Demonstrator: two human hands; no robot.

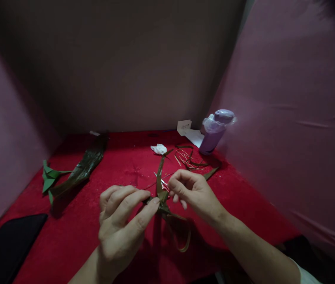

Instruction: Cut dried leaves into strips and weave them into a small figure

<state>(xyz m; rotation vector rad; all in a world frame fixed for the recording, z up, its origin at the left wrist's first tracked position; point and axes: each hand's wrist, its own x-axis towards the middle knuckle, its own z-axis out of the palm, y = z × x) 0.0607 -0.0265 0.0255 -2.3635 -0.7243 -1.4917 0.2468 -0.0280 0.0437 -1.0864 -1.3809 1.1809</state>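
Observation:
My left hand (126,221) pinches a small folded green leaf piece (163,197) between thumb and fingertips, above the red cloth. One long leaf strip rises from its top, and a thin strip curls into a loop below. My right hand (195,193) is closed in a pinch just right of the folded leaf; what its fingertips hold is hidden. Another leaf strip (211,173) sticks out behind that hand to the right. Scissors (163,184) lie partly hidden behind the leaf piece and my hands.
Thin sticks (185,157) and dark leaf strips lie beyond my right hand. A crumpled white tissue (159,149) and a purple plastic-wrapped bottle (213,138) stand farther back. At left are a folded green leaf shape (49,176), a wide dark leaf (87,163) and a black flat object (10,244).

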